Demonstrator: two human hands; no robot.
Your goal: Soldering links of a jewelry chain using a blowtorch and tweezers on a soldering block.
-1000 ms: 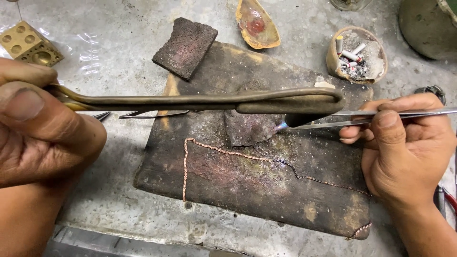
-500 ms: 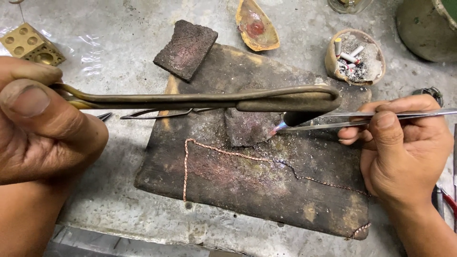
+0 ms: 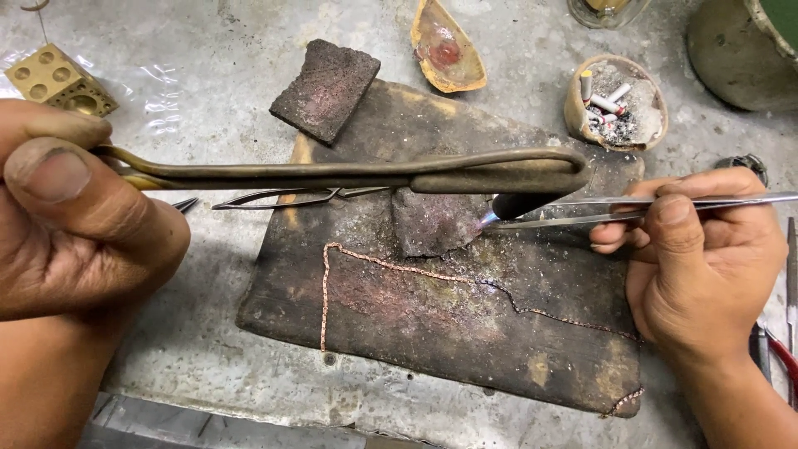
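My left hand (image 3: 71, 224) grips the near end of a long brass torch pipe (image 3: 332, 173) that reaches right and curls back to a dark nozzle (image 3: 519, 204), where a small bluish flame shows. My right hand (image 3: 702, 258) pinches long steel tweezers (image 3: 598, 212), their tips at the flame over a small dark slab (image 3: 432, 223). A thin coppery chain (image 3: 391, 266) lies across the big charred soldering block (image 3: 432, 333), partly blackened toward the right.
A second pair of tweezers (image 3: 283, 198) lies on the block under the pipe. Behind stand a loose charcoal piece (image 3: 326, 87), a shell-like dish (image 3: 445, 50), a small bowl of stubs (image 3: 617, 104), a brass dapping cube (image 3: 58, 79) and a green pot (image 3: 748, 50).
The tweezer tips have stayed at the nozzle over the small slab, and a small flame now shows there. Both hands have barely moved.
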